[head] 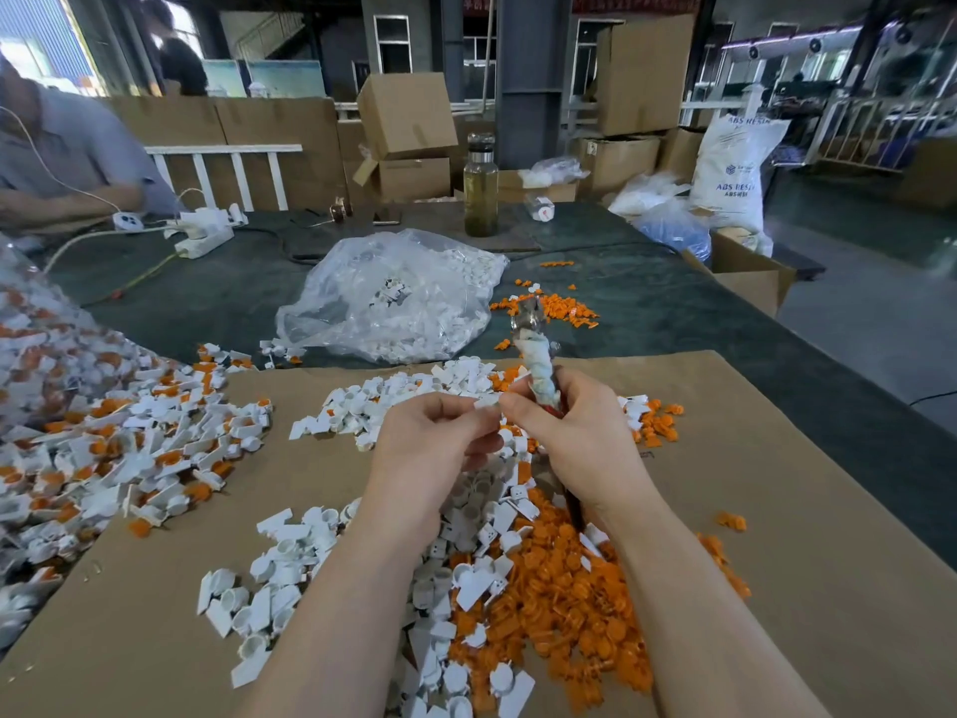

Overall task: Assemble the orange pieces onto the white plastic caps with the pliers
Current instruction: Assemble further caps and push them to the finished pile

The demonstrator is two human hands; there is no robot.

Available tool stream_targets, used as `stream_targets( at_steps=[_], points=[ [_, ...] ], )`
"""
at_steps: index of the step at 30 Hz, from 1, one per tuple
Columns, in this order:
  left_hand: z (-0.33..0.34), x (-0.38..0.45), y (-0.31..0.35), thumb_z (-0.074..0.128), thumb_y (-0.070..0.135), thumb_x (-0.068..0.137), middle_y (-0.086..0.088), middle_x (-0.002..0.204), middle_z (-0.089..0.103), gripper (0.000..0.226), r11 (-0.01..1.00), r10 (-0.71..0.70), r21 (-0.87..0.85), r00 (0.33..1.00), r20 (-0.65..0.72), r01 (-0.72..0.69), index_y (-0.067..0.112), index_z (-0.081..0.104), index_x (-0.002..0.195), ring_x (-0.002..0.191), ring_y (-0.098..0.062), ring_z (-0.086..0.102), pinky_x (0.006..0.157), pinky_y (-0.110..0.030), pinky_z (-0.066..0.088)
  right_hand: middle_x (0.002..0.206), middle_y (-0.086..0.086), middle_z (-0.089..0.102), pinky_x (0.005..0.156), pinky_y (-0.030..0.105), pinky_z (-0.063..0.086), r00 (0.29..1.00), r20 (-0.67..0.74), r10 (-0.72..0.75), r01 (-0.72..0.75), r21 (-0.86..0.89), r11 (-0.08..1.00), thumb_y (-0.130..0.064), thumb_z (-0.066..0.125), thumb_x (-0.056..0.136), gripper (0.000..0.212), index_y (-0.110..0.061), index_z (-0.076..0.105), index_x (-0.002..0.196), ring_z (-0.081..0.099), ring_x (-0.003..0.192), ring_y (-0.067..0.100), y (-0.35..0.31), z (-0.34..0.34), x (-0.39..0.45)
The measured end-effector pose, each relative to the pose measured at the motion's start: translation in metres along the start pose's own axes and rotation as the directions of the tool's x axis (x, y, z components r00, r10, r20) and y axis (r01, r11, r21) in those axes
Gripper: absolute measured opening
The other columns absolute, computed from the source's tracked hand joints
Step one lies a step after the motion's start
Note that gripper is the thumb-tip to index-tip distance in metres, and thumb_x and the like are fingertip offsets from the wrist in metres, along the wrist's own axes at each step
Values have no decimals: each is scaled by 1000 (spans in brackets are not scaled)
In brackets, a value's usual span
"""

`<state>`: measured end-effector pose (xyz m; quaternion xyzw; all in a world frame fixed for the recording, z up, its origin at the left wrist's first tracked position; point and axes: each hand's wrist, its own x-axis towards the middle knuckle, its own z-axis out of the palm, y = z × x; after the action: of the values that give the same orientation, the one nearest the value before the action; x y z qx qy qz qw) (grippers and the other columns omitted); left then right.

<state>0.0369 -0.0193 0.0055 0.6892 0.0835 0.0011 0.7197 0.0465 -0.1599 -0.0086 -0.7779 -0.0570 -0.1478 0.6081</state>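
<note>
Two hands (510,427) pinching white cap (487,402), pliers (536,349)

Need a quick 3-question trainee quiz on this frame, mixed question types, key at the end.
1. True or false: the pliers lie flat on the cardboard sheet.
2. Which hand holds the pliers? A) left hand B) right hand C) neither
3. Fill in: the clear plastic bag beyond the cardboard holds mostly ____ parts.

Key:
1. False; they are gripped, nose pointing up and away.
2. B; the left hand pinches a small white cap.
3. White.
</note>
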Motion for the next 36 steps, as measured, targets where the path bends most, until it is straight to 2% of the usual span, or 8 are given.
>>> stream_targets(
  at_steps=[7,9,12,17,22,28,32,36],
  points=[
    [1,0,0,79,11,80,-15,74,75,21,982,-57,-177,998,32,62,-3,69,92,65,-16,72,69,-29,61,62,-22,62,54,9,41,999,-17,-40,40,13,999,-23,71,89,8,-17,67,87,56,60,-5,2,2,0],
    [1,1,0,79,10,80,-16,76,75,18,981,-58,-182,998,25,61,-2,70,92,65,-17,73,67,-28,62,66,-20,65,57,10,44,999,-16,-39,40,25,999,-19,71,88,5,-18,67,88,59,63,-5,2,3,0],
    [0,0,0,78,5,78,-16,77,75,16,973,-65,-220,998,14,67,0,71,91,66,-17,73,66,-27,62,78,-16,70,64,11,48,999,-20,-34,35,44,998,-19,76,85,16,-21,68,98,64,73,-6,3,4,-1],
    [1,0,0,77,1,79,-16,80,76,23,960,-81,-269,996,20,84,-1,68,99,72,-19,75,67,-27,62,81,-9,72,72,19,54,998,-63,-23,24,21,999,-22,80,81,18,-20,67,94,67,79,1,4,5,0],
    [5,-1,-1,70,-2,84,-15,79,76,10,918,-133,-366,988,83,155,-2,67,94,69,-17,74,65,-25,60,85,-1,74,80,32,58,998,-53,-14,16,29,999,-22,78,82,17,-18,67,95,71,83,12,4,5,0],
    [6,-1,0,68,-4,84,-17,80,75,13,886,-144,-436,987,72,161,-6,66,98,72,-19,75,60,-24,61,85,-21,71,68,9,49,998,-48,-34,36,35,999,-18,75,85,14,-27,67,90,67,80,-4,4,3,0],
    [7,-2,1,70,-3,84,-17,75,75,5,898,-129,-421,991,30,130,0,67,85,67,-19,75,63,-26,61,81,-25,69,62,6,45,999,-30,-43,43,2,999,-18,74,86,12,-28,68,88,65,75,-7,3,2,0],
    [6,-2,1,73,-2,82,-17,76,75,7,900,-134,-422,991,-28,110,-2,68,87,68,-20,75,62,-26,62,69,-23,67,55,7,42,996,-91,-22,28,59,998,-16,74,86,11,-23,67,84,59,62,-6,2,1,-1]
  ],
)
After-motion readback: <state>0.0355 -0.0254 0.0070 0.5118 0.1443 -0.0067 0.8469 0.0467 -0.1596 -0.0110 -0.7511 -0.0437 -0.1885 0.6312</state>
